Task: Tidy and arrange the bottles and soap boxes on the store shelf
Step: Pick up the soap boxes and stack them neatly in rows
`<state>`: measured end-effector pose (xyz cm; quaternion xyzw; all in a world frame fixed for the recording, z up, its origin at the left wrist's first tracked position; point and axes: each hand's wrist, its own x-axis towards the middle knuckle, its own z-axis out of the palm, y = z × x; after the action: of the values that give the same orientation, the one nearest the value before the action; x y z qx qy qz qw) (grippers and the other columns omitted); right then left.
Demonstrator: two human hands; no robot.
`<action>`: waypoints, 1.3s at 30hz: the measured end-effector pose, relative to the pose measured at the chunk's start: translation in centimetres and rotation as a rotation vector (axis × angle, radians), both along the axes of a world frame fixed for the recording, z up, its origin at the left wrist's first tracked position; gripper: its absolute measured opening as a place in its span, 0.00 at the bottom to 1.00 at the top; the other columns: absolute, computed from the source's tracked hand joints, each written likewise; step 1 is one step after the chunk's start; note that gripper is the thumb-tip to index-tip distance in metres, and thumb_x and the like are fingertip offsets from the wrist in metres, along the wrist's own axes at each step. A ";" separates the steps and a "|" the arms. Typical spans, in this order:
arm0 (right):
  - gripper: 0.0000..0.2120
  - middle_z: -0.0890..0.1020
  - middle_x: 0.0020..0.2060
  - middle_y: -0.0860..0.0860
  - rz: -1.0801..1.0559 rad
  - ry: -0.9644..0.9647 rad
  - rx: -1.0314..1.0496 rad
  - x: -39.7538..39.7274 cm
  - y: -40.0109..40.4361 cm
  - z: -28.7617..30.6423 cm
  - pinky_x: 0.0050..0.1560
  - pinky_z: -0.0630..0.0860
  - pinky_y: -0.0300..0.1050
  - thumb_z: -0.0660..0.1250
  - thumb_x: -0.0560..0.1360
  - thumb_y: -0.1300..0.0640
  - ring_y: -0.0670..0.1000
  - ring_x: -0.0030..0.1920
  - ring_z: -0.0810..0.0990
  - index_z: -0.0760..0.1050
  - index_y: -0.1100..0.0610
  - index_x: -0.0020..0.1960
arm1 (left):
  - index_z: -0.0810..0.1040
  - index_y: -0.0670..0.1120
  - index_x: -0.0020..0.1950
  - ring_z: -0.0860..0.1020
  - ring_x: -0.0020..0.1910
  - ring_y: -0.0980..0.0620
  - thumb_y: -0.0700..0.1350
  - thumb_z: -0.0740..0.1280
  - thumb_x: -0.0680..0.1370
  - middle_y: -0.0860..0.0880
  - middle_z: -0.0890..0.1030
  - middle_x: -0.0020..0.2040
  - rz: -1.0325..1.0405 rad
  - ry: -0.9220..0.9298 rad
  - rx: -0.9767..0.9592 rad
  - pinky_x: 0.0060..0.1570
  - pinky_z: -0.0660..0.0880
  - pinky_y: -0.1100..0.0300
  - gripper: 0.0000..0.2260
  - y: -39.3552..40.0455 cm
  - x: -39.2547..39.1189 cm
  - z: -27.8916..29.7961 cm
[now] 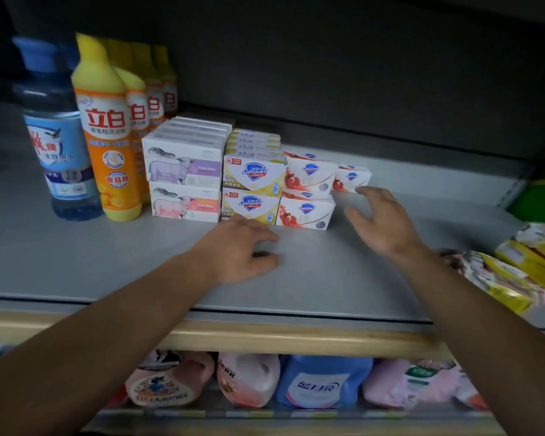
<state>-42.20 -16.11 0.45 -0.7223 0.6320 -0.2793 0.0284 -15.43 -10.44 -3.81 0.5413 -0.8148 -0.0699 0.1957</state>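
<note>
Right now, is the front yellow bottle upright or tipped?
Upright. The front yellow bottle stands on its base on the shelf, cap pointing up.

On the pale grey shelf [76, 256] stand a clear blue bottle [55, 143] with a blue-and-white label and yellow bottles [107, 133] with orange labels bearing red characters. The soap boxes are white with a sheep drawing and purple or pink bands [183, 171], white and yellow with a blue shield [252, 184], or white with red fruit [306, 196].
</note>
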 end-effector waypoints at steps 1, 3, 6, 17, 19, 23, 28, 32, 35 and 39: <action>0.25 0.71 0.70 0.54 -0.021 0.043 0.056 -1.1 0.5 -0.7 0.69 0.65 0.46 0.63 0.78 0.46 0.56 0.70 0.69 0.69 0.53 0.72 | 0.78 0.52 0.65 0.71 0.65 0.49 0.63 0.59 0.70 0.54 0.77 0.65 0.002 -0.001 -0.009 0.66 0.67 0.55 0.28 0.1 0.0 0.1; 0.25 0.71 0.70 0.54 -0.050 0.119 0.160 -2.8 1.6 -2.1 0.70 0.65 0.47 0.61 0.78 0.44 0.57 0.71 0.68 0.69 0.53 0.72 | 0.79 0.50 0.64 0.73 0.64 0.49 0.61 0.60 0.72 0.53 0.79 0.63 0.008 0.002 -0.036 0.63 0.71 0.54 0.25 0.6 -0.1 0.3; 0.24 0.71 0.71 0.51 -0.054 0.191 0.208 -3.8 2.5 -3.9 0.72 0.64 0.47 0.59 0.79 0.42 0.55 0.72 0.67 0.69 0.50 0.72 | 0.79 0.47 0.62 0.77 0.60 0.48 0.54 0.66 0.75 0.50 0.80 0.62 0.005 0.010 -0.106 0.58 0.74 0.54 0.19 1.3 -0.6 0.9; 0.23 0.74 0.68 0.49 -0.066 0.182 0.155 -4.0 2.0 -4.8 0.70 0.64 0.47 0.55 0.77 0.41 0.54 0.69 0.70 0.72 0.47 0.69 | 0.80 0.50 0.60 0.81 0.48 0.52 0.53 0.68 0.75 0.51 0.82 0.55 -0.111 0.019 -0.381 0.50 0.76 0.57 0.15 -3.0 -10.4 11.0; 0.24 0.73 0.68 0.50 -0.064 0.174 0.160 -4.0 1.9 -4.8 0.69 0.64 0.48 0.55 0.77 0.42 0.55 0.69 0.69 0.71 0.48 0.69 | 0.79 0.50 0.62 0.80 0.49 0.52 0.53 0.68 0.76 0.51 0.82 0.56 -0.106 -0.029 -0.367 0.51 0.76 0.58 0.16 -5.5 -12.5 12.2; 0.24 0.73 0.67 0.50 -0.055 0.154 0.152 -3.9 2.3 -4.8 0.69 0.63 0.48 0.54 0.77 0.43 0.55 0.69 0.69 0.71 0.50 0.69 | 0.78 0.47 0.63 0.79 0.55 0.48 0.53 0.68 0.76 0.49 0.81 0.59 -0.045 -0.110 -0.289 0.57 0.74 0.57 0.18 -11.3 -16.4 13.1; 0.24 0.71 0.67 0.51 -0.022 0.115 0.185 -4.0 2.5 -4.4 0.71 0.59 0.52 0.53 0.78 0.44 0.56 0.70 0.65 0.69 0.51 0.70 | 0.77 0.47 0.64 0.77 0.60 0.45 0.56 0.68 0.75 0.46 0.80 0.61 0.055 -0.138 -0.129 0.60 0.73 0.55 0.21 -18.5 -20.1 12.2; 0.25 0.70 0.69 0.51 -0.013 0.091 0.191 -4.2 2.3 -4.4 0.73 0.57 0.52 0.55 0.77 0.44 0.57 0.71 0.63 0.68 0.52 0.71 | 0.74 0.46 0.67 0.75 0.63 0.43 0.58 0.67 0.75 0.45 0.77 0.65 0.131 -0.178 -0.032 0.60 0.70 0.57 0.25 -23.2 -21.6 10.2; 0.25 0.70 0.69 0.52 -0.012 0.093 0.188 -4.1 2.3 -4.5 0.73 0.56 0.53 0.55 0.77 0.44 0.57 0.71 0.63 0.68 0.53 0.71 | 0.72 0.44 0.69 0.74 0.64 0.41 0.58 0.65 0.76 0.42 0.75 0.68 0.162 -0.239 0.020 0.60 0.71 0.55 0.26 -25.2 -22.2 8.5; 0.26 0.69 0.69 0.51 -0.006 0.090 0.184 -4.2 2.1 -4.7 0.73 0.55 0.53 0.54 0.77 0.44 0.57 0.71 0.62 0.67 0.52 0.72 | 0.73 0.44 0.66 0.73 0.63 0.40 0.58 0.67 0.74 0.41 0.75 0.65 0.228 -0.376 -0.037 0.61 0.71 0.51 0.25 -26.0 -22.7 7.2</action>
<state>-46.36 -13.98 -4.25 -0.7266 0.6578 -0.1875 0.0653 -38.17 -36.46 3.36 0.6296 -0.7716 0.0700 0.0567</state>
